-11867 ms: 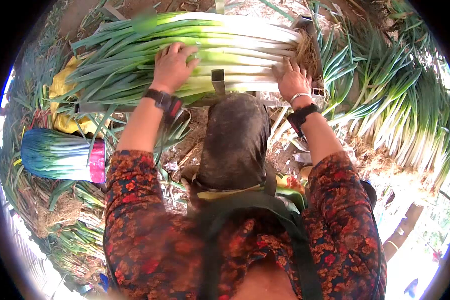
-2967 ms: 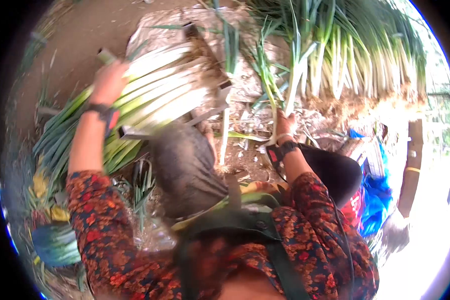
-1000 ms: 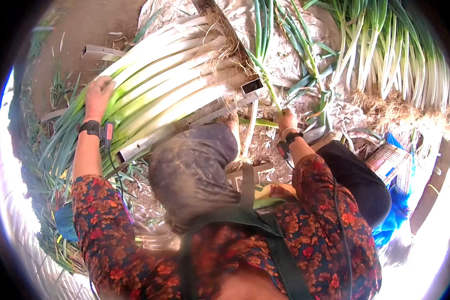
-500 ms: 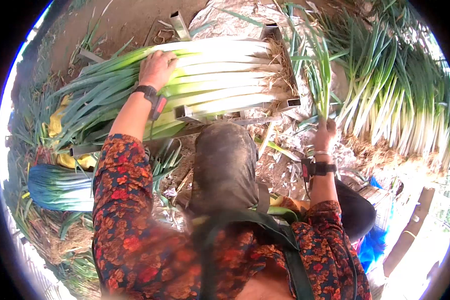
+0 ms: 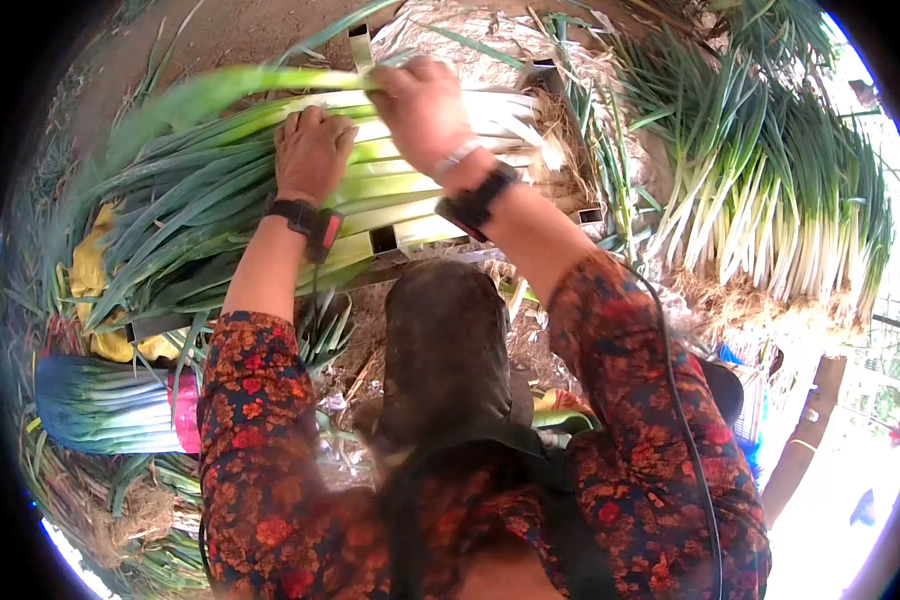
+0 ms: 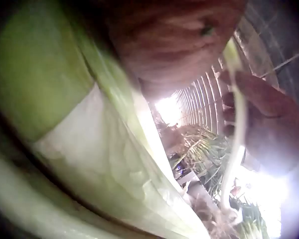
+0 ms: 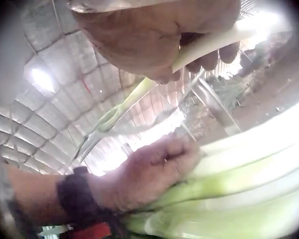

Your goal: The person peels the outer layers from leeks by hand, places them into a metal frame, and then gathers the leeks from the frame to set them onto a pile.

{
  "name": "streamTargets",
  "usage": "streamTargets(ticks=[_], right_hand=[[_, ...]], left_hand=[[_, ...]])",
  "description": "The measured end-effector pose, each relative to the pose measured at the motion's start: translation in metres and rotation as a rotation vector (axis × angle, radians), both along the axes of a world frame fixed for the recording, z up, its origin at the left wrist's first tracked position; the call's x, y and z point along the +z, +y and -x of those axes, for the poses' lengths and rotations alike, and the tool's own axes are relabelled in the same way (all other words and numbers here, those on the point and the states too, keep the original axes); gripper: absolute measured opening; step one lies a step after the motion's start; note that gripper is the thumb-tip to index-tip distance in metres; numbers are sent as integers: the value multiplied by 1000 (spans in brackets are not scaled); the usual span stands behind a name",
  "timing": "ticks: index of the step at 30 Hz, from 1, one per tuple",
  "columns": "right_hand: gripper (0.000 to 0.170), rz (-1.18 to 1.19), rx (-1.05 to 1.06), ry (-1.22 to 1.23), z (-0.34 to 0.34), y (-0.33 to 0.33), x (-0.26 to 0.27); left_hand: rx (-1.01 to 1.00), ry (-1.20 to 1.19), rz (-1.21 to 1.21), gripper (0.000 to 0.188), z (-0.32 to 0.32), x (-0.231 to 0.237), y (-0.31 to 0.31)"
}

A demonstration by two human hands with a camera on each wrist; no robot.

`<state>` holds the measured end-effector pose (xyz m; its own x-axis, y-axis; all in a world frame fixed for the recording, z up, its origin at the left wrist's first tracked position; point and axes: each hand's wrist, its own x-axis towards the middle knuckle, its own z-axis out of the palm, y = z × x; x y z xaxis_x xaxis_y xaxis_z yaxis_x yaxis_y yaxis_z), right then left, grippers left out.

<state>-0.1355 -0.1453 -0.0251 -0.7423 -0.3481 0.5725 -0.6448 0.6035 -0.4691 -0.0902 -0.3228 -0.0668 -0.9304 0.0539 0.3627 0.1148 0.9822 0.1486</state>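
Note:
My right hand (image 5: 425, 110) grips a single green onion (image 5: 270, 78) above the far side of a pile of green onions (image 5: 410, 215). Its leaves point left, blurred, and the left wrist view shows its white stalk (image 6: 239, 119) with roots at the lower end. The right wrist view has the stalk (image 7: 214, 47) crossing my palm under curled fingers. My left hand (image 5: 312, 155) rests on the pile where white turns green, left of my right hand. The piled onions lie in a metal frame (image 5: 395, 240), roots at the right end.
A large row of loose green onions (image 5: 770, 200) lies on the right. To the left sits a wrapped bundle (image 5: 110, 405) with a pink band, beside yellow plastic (image 5: 110, 345). A metal post (image 5: 360, 45) rises at the frame's far side. My knee (image 5: 445, 340) is close to the frame.
Both hands lay on the pile earlier; then my right hand reached right and took hold of a green onion. It has since swung left over the pile with it. The left hand stays on the pile.

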Motion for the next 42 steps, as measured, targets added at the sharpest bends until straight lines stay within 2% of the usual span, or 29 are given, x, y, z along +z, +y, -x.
streamTargets(ticks=[3,7,9,11,14,15,17,21,23,27,31,35,37,38,42], right_hand=[[24,-264,49,-89,17,-31,-23],[27,-193,83,-175,37,-17,-51],[24,-573,-7,-316,44,9,-62],[24,-513,-88,-311,36,33,-48],[27,-598,-115,-203,32,49,-52],[28,-608,-140,-176,32,58,-56],[27,-598,-226,-339,31,79,-61],[40,-451,-283,-450,18,117,-78],[46,-539,-290,-418,8,117,-82],[50,-598,-276,-482,5,117,-76],[56,-726,-192,-526,24,121,-80],[59,-762,-202,-663,26,113,-66],[60,-830,-205,-718,36,108,-62],[60,-818,-177,-724,39,111,-69],[61,-820,-193,-746,34,106,-54]], left_hand=[[-35,85,-19,21,3,-6,-3],[-83,31,-35,19,4,-2,-5],[-81,41,-99,26,7,-7,-7],[-78,44,-123,33,8,-6,-8],[-34,33,-35,46,6,-1,-1],[-23,40,-12,45,9,-6,-2],[-6,61,32,44,13,-14,-6],[11,54,52,36,8,-5,-1],[13,128,91,32,5,-2,2],[22,3,230,30,5,1,1],[41,-279,17,30,6,13,4],[22,-233,78,29,18,-3,-5],[48,-252,85,30,21,5,-1],[59,-345,65,30,25,11,-2],[-15,-274,-89,34,41,10,-20]])
